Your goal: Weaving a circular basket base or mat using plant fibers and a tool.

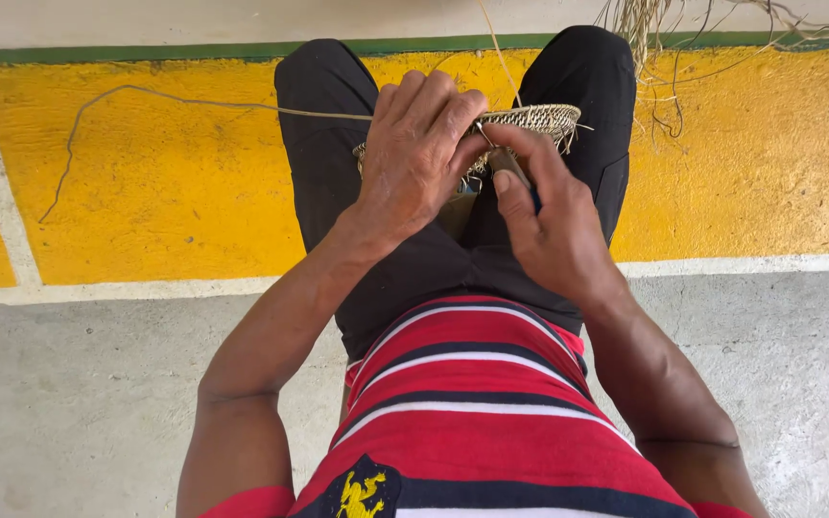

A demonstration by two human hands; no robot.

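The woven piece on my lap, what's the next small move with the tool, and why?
Probably ease the tool through the rim of the woven piece. The right hand has its tip at the edge, the left hand clamps the weave beside it, and a loose strand trails off left, seemingly waiting to be pulled through.

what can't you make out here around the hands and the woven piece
- Woven piece, head view: its near side hidden under the left hand.
- Tool in the right hand: only a short handle shows, its tip too small to tell.
- Loose fibre bundle: cut off by the top edge.
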